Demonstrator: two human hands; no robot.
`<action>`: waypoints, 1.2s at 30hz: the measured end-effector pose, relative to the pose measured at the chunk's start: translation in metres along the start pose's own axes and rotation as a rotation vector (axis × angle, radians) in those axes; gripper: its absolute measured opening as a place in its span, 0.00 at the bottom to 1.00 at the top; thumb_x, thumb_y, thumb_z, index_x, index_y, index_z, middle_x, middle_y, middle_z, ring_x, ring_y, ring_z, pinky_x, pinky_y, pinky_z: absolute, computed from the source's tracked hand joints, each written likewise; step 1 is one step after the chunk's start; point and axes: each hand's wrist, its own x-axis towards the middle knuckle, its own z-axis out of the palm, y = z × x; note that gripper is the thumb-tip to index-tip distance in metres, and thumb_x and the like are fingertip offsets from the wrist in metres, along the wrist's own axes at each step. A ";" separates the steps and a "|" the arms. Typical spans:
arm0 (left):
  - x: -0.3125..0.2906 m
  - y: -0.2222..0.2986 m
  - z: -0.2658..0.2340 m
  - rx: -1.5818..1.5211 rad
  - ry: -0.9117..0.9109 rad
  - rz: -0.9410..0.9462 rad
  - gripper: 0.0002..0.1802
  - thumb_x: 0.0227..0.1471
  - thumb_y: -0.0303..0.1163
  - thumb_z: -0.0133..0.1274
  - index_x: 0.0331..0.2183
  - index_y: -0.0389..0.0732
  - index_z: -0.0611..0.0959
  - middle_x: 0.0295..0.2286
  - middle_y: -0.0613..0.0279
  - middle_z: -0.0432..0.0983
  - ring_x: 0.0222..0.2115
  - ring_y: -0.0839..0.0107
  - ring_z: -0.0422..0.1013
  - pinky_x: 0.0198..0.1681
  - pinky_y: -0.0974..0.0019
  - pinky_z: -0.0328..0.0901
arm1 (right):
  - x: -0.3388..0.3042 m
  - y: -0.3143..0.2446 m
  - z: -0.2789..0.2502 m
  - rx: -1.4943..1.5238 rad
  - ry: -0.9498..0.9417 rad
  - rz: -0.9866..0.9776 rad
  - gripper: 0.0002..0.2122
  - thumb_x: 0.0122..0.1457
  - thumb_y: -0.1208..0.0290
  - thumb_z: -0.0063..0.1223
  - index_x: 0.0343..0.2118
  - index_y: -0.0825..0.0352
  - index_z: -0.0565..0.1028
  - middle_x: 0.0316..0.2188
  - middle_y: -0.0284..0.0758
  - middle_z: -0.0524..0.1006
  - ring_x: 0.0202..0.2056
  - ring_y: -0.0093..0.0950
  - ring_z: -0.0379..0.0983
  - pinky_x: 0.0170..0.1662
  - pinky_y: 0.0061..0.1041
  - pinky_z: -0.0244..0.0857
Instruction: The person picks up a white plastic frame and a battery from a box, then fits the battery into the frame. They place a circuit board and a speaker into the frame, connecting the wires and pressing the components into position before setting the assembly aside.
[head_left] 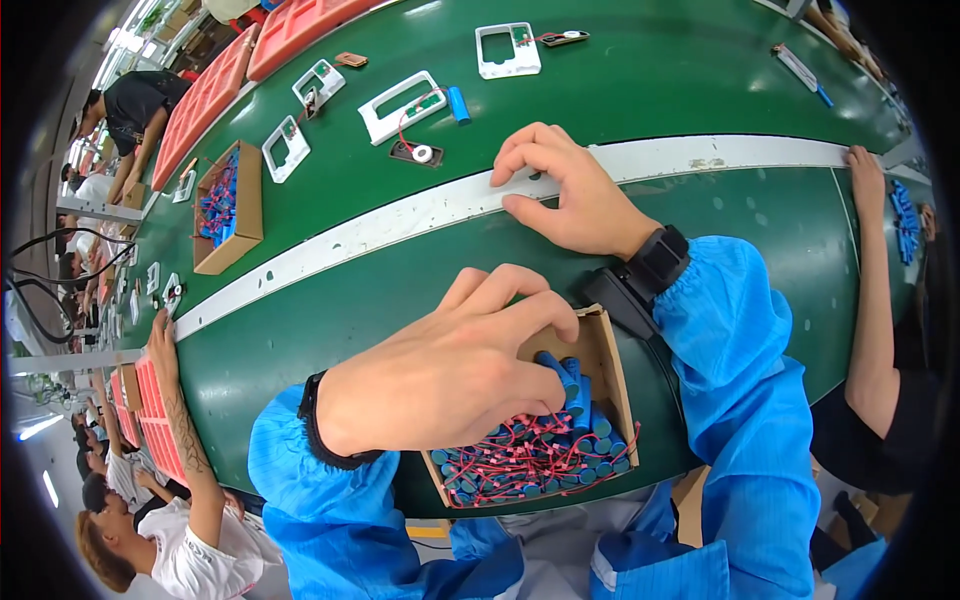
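Note:
A cardboard box [615, 385] on the green table in front of me holds many blue cylindrical battery cells [590, 425] with thin red wires [515, 460]. My left hand [445, 365] hovers over its left side, fingers bent and apart, with the thumb and a finger curving toward the cells. I see nothing gripped there, though the palm side is hidden. Farther off, my right hand [575, 190] hangs above the white strip [400, 215], fingers curved and thumb apart, nothing visible in it. Blue sleeves cover both arms, and black bands circle both wrists.
Beyond the strip lie white plastic frames [510, 65] with wired circuit boards, one with a blue cell [458, 105]. Another carton of cells [245, 215] stands left. Red trays [205, 105] line the far left edge. Co-workers' arms [870, 290] reach in at right and left [185, 400].

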 end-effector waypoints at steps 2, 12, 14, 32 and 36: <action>0.001 0.001 -0.005 -0.003 -0.029 0.013 0.07 0.43 0.28 0.65 0.30 0.45 0.86 0.43 0.62 0.73 0.47 0.54 0.64 0.53 0.56 0.58 | -0.004 0.001 -0.002 0.017 0.001 0.001 0.10 0.51 0.78 0.59 0.37 0.63 0.77 0.41 0.32 0.73 0.46 0.31 0.68 0.49 0.28 0.63; -0.011 0.016 -0.050 -0.228 0.443 0.183 0.06 0.45 0.23 0.63 0.29 0.39 0.82 0.31 0.62 0.76 0.39 0.57 0.69 0.44 0.57 0.63 | 0.019 -0.025 -0.029 0.511 -0.174 0.381 0.08 0.58 0.75 0.57 0.41 0.67 0.78 0.43 0.32 0.78 0.43 0.22 0.71 0.49 0.23 0.64; -0.011 0.013 -0.051 -0.226 0.571 0.192 0.06 0.46 0.22 0.62 0.29 0.38 0.82 0.30 0.61 0.76 0.38 0.58 0.70 0.43 0.58 0.64 | 0.021 -0.032 -0.033 0.732 -0.167 0.365 0.09 0.60 0.73 0.57 0.42 0.68 0.79 0.42 0.33 0.78 0.43 0.21 0.71 0.50 0.23 0.63; -0.103 -0.143 -0.096 1.219 1.051 -1.099 0.26 0.44 0.47 0.66 0.39 0.39 0.82 0.39 0.51 0.79 0.44 0.52 0.72 0.50 0.42 0.58 | 0.026 -0.063 -0.047 0.609 -0.243 0.345 0.07 0.66 0.68 0.53 0.37 0.67 0.75 0.26 0.25 0.72 0.26 0.13 0.66 0.30 0.15 0.60; -0.115 -0.139 -0.103 0.742 0.778 -1.271 0.20 0.41 0.44 0.64 0.29 0.37 0.84 0.27 0.52 0.80 0.34 0.54 0.76 0.47 0.42 0.60 | 0.021 -0.054 -0.051 0.592 -0.251 0.389 0.07 0.66 0.68 0.53 0.38 0.67 0.75 0.26 0.26 0.72 0.27 0.13 0.66 0.31 0.15 0.61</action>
